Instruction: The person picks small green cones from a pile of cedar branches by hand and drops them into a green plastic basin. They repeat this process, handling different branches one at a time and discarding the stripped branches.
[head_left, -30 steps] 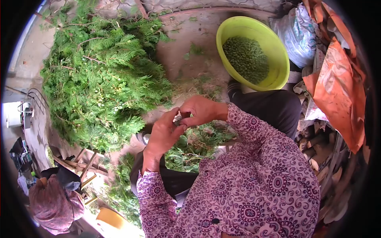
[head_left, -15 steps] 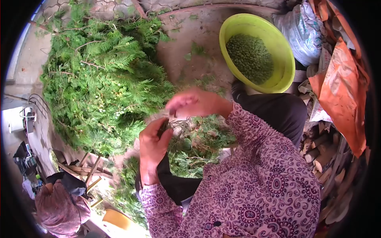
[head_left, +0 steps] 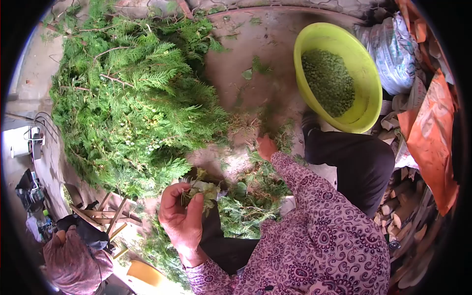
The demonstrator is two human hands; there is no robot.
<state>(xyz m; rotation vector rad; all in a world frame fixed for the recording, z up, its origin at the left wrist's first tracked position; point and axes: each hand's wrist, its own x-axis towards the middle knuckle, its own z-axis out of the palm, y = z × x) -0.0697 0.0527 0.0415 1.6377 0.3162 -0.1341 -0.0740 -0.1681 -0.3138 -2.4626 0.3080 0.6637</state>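
Note:
My left hand (head_left: 183,216) is closed, thumb against fingers, around a small pale green sprig (head_left: 202,191) above my dark-trousered leg. Farther forward, my right hand (head_left: 266,147) is down by the ground among loose green clippings (head_left: 260,172); its fingers are mostly hidden. To the left lies a large heap of feathery evergreen branches (head_left: 132,98), some with small pale cones. A yellow-green tub (head_left: 369,98) stands tilted beyond my right knee, and many small green cones (head_left: 328,81) cover its bottom.
White sacks (head_left: 391,51) and an orange sheet (head_left: 428,147) stand at the right, above stacked firewood (head_left: 400,206). At the lower left another person (head_left: 73,258) sits near a wooden frame (head_left: 105,216) and an orange-yellow basin (head_left: 145,273).
My hands have moved apart. The right went from beside the left down to the clippings on the ground; the left came slightly nearer me, and its sprig now shows. The view shifted a little.

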